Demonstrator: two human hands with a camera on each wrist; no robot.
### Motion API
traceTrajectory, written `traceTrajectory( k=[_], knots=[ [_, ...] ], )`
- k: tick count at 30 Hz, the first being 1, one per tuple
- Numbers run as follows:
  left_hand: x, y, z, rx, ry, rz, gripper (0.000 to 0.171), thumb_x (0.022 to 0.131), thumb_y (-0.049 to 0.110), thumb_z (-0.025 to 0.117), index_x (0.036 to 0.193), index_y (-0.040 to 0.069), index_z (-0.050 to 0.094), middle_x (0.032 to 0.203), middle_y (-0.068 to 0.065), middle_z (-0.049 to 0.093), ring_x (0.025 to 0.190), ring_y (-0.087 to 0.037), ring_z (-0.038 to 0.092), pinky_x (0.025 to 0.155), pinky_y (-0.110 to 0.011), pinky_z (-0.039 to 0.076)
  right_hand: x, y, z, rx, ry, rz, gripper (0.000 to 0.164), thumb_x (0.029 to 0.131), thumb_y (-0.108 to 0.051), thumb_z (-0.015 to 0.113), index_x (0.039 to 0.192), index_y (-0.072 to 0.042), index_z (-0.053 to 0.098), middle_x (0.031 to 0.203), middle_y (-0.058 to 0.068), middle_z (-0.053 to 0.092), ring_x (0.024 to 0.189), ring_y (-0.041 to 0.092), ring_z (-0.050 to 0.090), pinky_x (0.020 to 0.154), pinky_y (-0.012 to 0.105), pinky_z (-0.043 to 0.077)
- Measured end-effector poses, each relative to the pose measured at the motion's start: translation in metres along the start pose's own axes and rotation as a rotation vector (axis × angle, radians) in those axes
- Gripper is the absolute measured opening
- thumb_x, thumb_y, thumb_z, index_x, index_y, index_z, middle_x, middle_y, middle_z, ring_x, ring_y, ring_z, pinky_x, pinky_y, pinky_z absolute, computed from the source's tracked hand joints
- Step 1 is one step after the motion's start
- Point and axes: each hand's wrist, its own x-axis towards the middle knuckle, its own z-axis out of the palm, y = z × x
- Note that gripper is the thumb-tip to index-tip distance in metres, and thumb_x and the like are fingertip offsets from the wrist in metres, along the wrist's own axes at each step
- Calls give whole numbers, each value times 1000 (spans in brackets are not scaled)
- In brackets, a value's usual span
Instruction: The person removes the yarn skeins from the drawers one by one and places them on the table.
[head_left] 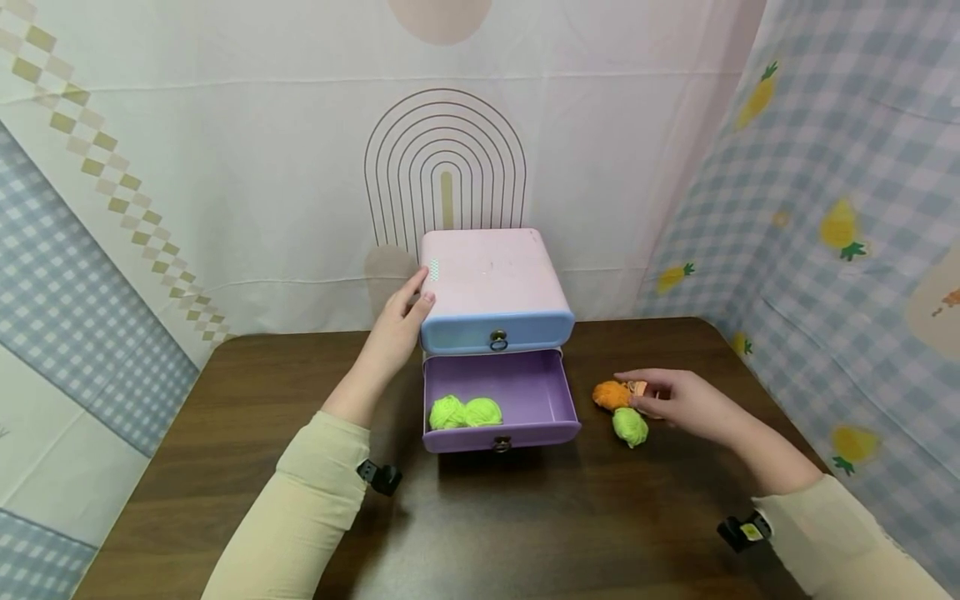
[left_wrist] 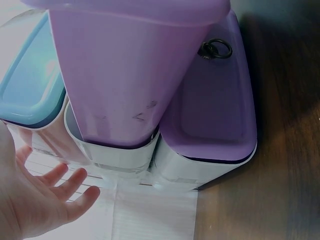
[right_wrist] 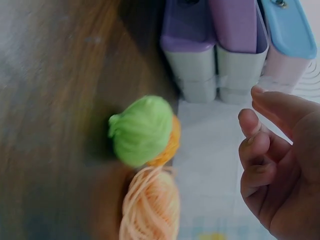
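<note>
A small drawer unit (head_left: 487,271) has a pink top and a blue top drawer (head_left: 457,332). Its purple middle drawer (head_left: 534,385) is pulled out with two bright green yarn balls (head_left: 483,412) at its front left. My left hand (head_left: 393,333) rests against the unit's upper left side, fingers extended. To the right, my right hand (head_left: 693,404) hovers over loose yarn, fingers loosely bent and nothing between them. Under and beside it lie a green yarn ball (head_left: 630,427), an orange ball (head_left: 611,395) and a peach one (right_wrist: 150,205), partly hidden by the hand in the head view.
A lower purple drawer (left_wrist: 215,115) is closed beneath the pulled-out one. The brown wooden table (head_left: 525,533) ends at a patterned cloth (head_left: 300,167) behind; a checked cloth (head_left: 810,167) hangs along the right side.
</note>
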Motion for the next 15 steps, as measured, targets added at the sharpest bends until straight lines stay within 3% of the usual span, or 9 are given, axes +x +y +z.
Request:
traceTrajectory(
  k=[10, 15],
  knots=[
    [-1, 2, 0, 12, -1, -22, 60, 102, 52, 43, 157, 30, 31, 156, -16, 31, 136, -33, 40, 111, -53, 31, 11, -28, 0, -6, -14, -67, 40, 97, -34, 65, 136, -25, 61, 77, 1, 62, 50, 11, 46, 45, 30, 45],
    [-1, 1, -1, 10, -3, -15, 61, 102, 53, 42, 157, 30, 30, 157, -15, 31, 136, -33, 40, 111, -53, 31, 17, -40, 3, -27, 6, -123, 40, 96, -34, 66, 135, -24, 63, 75, -5, 62, 51, 10, 47, 46, 29, 45]
  ],
)
